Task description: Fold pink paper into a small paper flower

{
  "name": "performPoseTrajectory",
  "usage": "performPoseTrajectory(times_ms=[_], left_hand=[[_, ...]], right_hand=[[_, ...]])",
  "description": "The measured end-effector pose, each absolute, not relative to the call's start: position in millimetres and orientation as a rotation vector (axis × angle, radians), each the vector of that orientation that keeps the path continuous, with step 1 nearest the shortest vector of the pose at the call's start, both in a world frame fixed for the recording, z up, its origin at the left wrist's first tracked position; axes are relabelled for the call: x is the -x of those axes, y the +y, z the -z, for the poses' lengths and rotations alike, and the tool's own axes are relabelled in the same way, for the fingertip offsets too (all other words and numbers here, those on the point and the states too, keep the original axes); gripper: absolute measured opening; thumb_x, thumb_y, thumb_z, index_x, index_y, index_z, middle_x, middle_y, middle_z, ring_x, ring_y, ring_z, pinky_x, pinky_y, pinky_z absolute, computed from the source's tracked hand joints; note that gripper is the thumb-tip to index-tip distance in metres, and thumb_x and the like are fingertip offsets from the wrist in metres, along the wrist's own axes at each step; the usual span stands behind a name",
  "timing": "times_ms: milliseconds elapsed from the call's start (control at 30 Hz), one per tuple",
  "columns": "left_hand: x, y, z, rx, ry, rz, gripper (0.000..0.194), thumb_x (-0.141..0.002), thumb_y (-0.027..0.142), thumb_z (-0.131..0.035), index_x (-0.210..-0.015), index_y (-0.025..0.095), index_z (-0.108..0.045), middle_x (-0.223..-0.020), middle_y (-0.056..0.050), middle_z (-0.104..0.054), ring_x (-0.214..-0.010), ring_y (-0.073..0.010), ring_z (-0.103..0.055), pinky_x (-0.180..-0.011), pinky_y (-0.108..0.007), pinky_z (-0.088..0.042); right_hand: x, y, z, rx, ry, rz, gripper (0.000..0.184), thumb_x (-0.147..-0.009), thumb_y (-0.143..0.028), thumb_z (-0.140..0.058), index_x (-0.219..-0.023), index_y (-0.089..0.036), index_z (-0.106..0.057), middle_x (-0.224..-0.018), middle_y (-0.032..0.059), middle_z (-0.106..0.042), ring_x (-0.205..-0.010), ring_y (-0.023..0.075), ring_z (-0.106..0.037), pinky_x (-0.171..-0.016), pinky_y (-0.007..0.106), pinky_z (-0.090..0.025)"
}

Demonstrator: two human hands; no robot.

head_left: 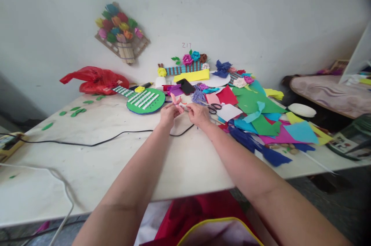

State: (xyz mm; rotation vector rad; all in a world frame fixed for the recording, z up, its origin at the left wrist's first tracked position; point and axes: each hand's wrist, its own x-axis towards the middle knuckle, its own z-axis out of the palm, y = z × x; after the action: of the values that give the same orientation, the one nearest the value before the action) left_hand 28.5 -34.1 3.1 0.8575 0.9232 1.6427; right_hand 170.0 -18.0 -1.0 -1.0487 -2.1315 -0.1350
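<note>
In the middle of the table, my left hand [169,115] is closed in a pinch on a piece of pink crepe paper [176,100] with strips that stick up like petals. Close beside it on the right is my right hand [199,114], its fingers closed near the paper's lower edge. Whatever lies in those right fingers is too small and hidden to make out. A black cord [124,132] runs across the table and ends from sight under the right hand. Just beyond that hand lie dark-handled scissors [215,107] and a bundle of purple yarn [198,94].
A green paper guitar [146,100] lies to the left, before a red plastic bag [97,80]. Coloured paper sheets [256,101] pile up on the right, near a green bottle [352,138]. A phone [185,86] lies behind my hands. A white cable [65,188] crosses the left front.
</note>
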Motion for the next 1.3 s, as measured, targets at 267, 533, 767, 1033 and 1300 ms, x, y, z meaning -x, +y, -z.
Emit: performPoseTrajectory(times_ms=[267,533,767,1033,1300], left_hand=[[-19,-33,-2,-0.887,0.877,-1.593,0.031,-0.05,0.011,-0.061,-0.081,0.011,-0.066,-0.068,-0.004,-0.067,-0.063,-0.0133,-0.062,-0.072,-0.029,-0.05],[-19,-33,0,-0.924,0.886,-1.549,0.033,-0.051,0.011,-0.065,-0.085,0.011,-0.067,-0.066,-0.003,-0.067,-0.062,-0.0136,-0.062,-0.072,-0.03,-0.051],[-25,-35,-1,-0.924,0.907,-1.511,0.028,-0.051,0.012,-0.067,-0.08,0.011,-0.067,-0.065,-0.004,-0.067,-0.06,-0.0135,-0.062,-0.071,-0.03,-0.051],[-29,-39,-1,-0.987,0.966,-1.498,0.028,-0.049,0.017,-0.072,-0.075,0.011,-0.068,-0.068,-0.004,-0.067,-0.058,-0.0121,-0.059,-0.071,-0.03,-0.05],[-32,-37,1,-1.094,1.196,-1.548,0.028,-0.046,0.014,-0.068,-0.074,0.011,-0.066,-0.059,-0.001,-0.063,-0.053,-0.0111,-0.056,-0.061,-0.027,-0.049]], right_hand=[[-170,-17,5,0.814,-2.205,0.114,0.032,-0.076,-0.021,-0.051,-0.106,-0.019,-0.061,-0.111,0.0075,-0.06,-0.093,0.019,-0.057,-0.073,0.028,-0.043],[-169,-11,11,0.824,-2.214,0.18,0.025,-0.082,-0.025,-0.05,-0.101,-0.021,-0.065,-0.104,0.0055,-0.064,-0.091,0.0175,-0.057,-0.072,0.027,-0.041],[-167,-14,8,0.849,-2.212,0.2,0.027,-0.088,-0.03,-0.043,-0.098,-0.022,-0.067,-0.095,0.0055,-0.067,-0.083,0.0144,-0.058,-0.066,0.024,-0.038],[-168,-21,1,0.935,-2.245,0.172,0.032,-0.09,-0.028,-0.037,-0.091,-0.017,-0.067,-0.094,0.0075,-0.066,-0.085,0.0149,-0.058,-0.07,0.025,-0.037],[-165,-23,-1,1.078,-2.221,0.095,0.027,-0.089,-0.022,-0.037,-0.093,-0.014,-0.063,-0.095,0.0083,-0.065,-0.084,0.0171,-0.058,-0.069,0.026,-0.037]])
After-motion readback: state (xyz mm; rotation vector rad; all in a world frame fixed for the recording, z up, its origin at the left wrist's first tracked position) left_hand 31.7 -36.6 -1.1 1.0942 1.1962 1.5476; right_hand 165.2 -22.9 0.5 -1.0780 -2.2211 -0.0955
